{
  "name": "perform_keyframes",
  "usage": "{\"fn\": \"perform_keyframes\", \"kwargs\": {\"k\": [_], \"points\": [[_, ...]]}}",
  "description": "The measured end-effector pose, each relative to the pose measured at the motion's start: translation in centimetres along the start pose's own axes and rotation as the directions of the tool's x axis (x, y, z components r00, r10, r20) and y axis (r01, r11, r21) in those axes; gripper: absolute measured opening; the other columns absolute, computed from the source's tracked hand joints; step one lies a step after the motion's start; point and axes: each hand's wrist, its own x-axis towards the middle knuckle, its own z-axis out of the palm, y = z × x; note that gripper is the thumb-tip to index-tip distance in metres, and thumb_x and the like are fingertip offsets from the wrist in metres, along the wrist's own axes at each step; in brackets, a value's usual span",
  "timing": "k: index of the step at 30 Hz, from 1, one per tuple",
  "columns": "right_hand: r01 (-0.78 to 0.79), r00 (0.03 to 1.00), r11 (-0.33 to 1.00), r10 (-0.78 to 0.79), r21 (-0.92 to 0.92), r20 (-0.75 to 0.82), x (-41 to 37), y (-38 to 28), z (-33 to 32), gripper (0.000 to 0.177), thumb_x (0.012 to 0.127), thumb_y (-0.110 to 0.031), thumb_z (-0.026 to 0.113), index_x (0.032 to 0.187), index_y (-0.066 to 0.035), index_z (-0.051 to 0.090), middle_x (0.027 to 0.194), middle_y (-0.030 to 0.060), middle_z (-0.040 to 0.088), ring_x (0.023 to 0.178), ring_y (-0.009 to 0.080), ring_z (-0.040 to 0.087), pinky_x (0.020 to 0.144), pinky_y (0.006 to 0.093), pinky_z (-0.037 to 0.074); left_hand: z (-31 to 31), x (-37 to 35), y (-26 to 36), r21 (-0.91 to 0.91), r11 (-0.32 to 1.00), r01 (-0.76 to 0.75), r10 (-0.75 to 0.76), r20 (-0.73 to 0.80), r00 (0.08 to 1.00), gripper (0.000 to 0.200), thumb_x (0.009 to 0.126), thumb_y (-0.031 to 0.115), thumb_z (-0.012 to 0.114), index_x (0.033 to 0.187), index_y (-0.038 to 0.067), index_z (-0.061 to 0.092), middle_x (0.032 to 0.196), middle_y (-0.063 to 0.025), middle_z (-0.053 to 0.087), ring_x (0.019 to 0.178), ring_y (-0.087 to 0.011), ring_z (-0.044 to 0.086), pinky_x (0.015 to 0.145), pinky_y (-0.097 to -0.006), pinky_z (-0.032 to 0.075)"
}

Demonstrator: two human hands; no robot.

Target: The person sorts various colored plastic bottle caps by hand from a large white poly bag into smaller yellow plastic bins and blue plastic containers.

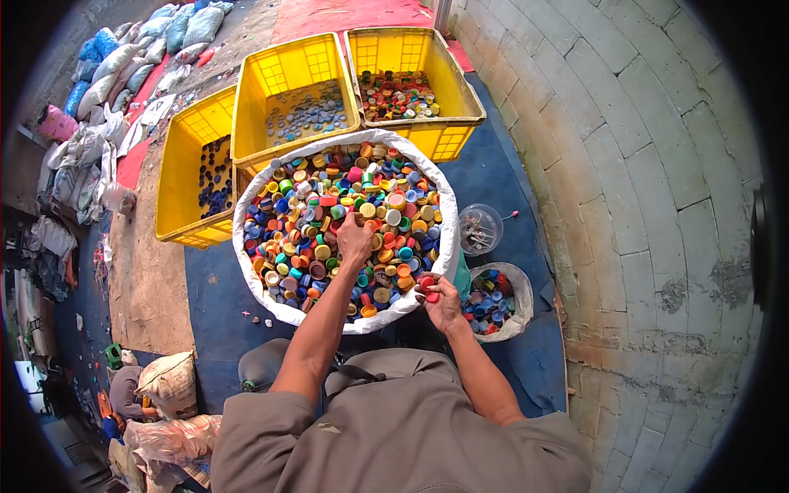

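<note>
A big white sack with a rolled rim [240, 220] stands in front of me, full of mixed plastic bottle caps [316, 269] in many colours. My left hand [355, 240] reaches into the middle of the heap, fingers drawn together and pointing down among the caps. What lies between those fingertips is hidden. At the sack's near right rim, my right hand [444, 306] is closed around red bottle caps [428, 287], held between thumb and fingers.
Three yellow crates hold sorted caps: dark blue in the left crate [177, 177], greyish-blue in the middle crate [251, 94], mostly red in the right crate [460, 107]. A clear tub [491, 215] and a small sack [523, 300] stand right, near a block wall [641, 205]. Another person [127, 393] is lower left.
</note>
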Motion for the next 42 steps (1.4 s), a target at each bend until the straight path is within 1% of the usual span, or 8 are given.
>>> {"fn": "perform_keyframes", "kwargs": {"k": [5, 19, 25, 30, 34, 35, 37, 42], "points": [[0.019, 0.996, 0.995, -0.028, 0.101, 0.088, 1.2, 0.0, 1.9, 0.049, 0.066, 0.000, 0.049, 0.115, 0.000, 0.047, 0.106, 0.0154, 0.057, 0.104, 0.0280, 0.057, 0.093, 0.0412, 0.044, -3.6, -1.2, -0.2, -0.702, 0.454, 0.548, -0.272, 0.477, 0.836, 0.021, 0.085, 0.015, 0.063, 0.104, 0.006, 0.062, 0.080, -0.0007, 0.061, 0.062, -0.0078, 0.055, 0.052, -0.0210, 0.048], [-0.095, 0.964, 0.972, 0.036, 0.216, 0.264, 2.2, 2.2, 5.8, 0.059, 0.062, -0.001, 0.042, 0.121, 0.003, 0.044, 0.116, 0.0225, 0.053, 0.113, 0.0365, 0.052, 0.102, 0.0476, 0.040, -8.7, -7.6, -2.7, -0.779, -0.172, 0.603, -0.102, 0.623, 0.775, 0.038, 0.077, 0.007, 0.052, 0.114, -0.001, 0.051, 0.108, -0.0147, 0.060, 0.103, -0.0273, 0.058, 0.096, -0.0387, 0.046], [-0.129, 0.990, 0.961, 0.111, 0.247, 0.086, 1.9, 4.0, 4.9, 0.062, 0.058, -0.005, 0.046, 0.119, 0.005, 0.047, 0.119, 0.0210, 0.055, 0.113, 0.0337, 0.053, 0.104, 0.0432, 0.036, -6.6, -10.2, -4.2, -0.695, -0.289, 0.659, -0.203, 0.717, 0.667, 0.039, 0.072, 0.004, 0.048, 0.111, -0.002, 0.051, 0.111, -0.0155, 0.057, 0.106, -0.0279, 0.054, 0.103, -0.0412, 0.036], [0.027, 0.984, 0.970, 0.017, 0.241, -0.180, 5.1, 1.8, 6.2, 0.035, 0.061, -0.006, 0.043, 0.093, 0.007, 0.050, 0.104, 0.0189, 0.055, 0.109, 0.0345, 0.050, 0.107, 0.0504, 0.030, -4.6, -5.1, 1.1, -0.706, -0.218, 0.674, -0.244, 0.708, 0.662, 0.012, 0.073, 0.006, 0.050, 0.084, 0.003, 0.049, 0.088, -0.0117, 0.053, 0.079, -0.0243, 0.054, 0.069, -0.0301, 0.049], [0.080, 0.898, 0.854, -0.285, 0.514, 0.334, 10.0, -9.3, 13.8, 0.041, 0.058, -0.008, 0.043, 0.093, 0.012, 0.043, 0.113, 0.0266, 0.048, 0.119, 0.0410, 0.040, 0.112, 0.0519, 0.023, -4.8, 6.0, 11.1, -0.768, -0.277, 0.577, 0.112, 0.571, 0.814, 0.014, 0.076, 0.013, 0.046, 0.084, 0.002, 0.047, 0.086, -0.0102, 0.054, 0.081, -0.0223, 0.053, 0.080, -0.0370, 0.045], [0.119, 0.909, 0.854, -0.299, 0.507, 0.291, 9.7, -12.4, 16.5, 0.041, 0.058, -0.010, 0.043, 0.092, 0.013, 0.042, 0.123, 0.0307, 0.042, 0.125, 0.0445, 0.034, 0.115, 0.0514, 0.017, -5.4, 8.4, 13.1, -0.792, -0.259, 0.553, 0.310, 0.473, 0.824, 0.021, 0.074, 0.014, 0.047, 0.084, -0.003, 0.043, 0.120, -0.0275, 0.045, 0.117, -0.0360, 0.042, 0.104, -0.0472, 0.034], [0.170, 0.878, 0.836, -0.370, 0.522, 0.305, 8.9, -16.4, 19.9, 0.053, 0.057, -0.004, 0.043, 0.105, 0.017, 0.033, 0.149, 0.0320, 0.000, 0.141, 0.0425, -0.006, 0.116, 0.0529, 0.004, -6.7, 11.4, 16.4, -0.781, -0.284, 0.556, 0.319, 0.470, 0.823, 0.083, 0.073, 0.016, 0.048, 0.133, -0.020, 0.004, 0.149, -0.0305, -0.012, 0.141, -0.0397, -0.008, 0.116, -0.0473, 0.006], [0.299, 0.892, 0.850, -0.411, 0.433, 0.191, 9.8, -16.2, 18.0, 0.085, 0.061, 0.001, 0.042, 0.135, 0.018, 0.004, 0.149, 0.0313, -0.005, 0.141, 0.0415, -0.007, 0.116, 0.0531, 0.004, -7.5, 11.3, 14.3, -0.778, -0.281, 0.563, 0.187, 0.530, 0.827, 0.089, 0.075, 0.014, 0.048, 0.140, -0.014, -0.006, 0.150, -0.0295, -0.005, 0.142, -0.0381, -0.005, 0.117, -0.0447, 0.008]]}}
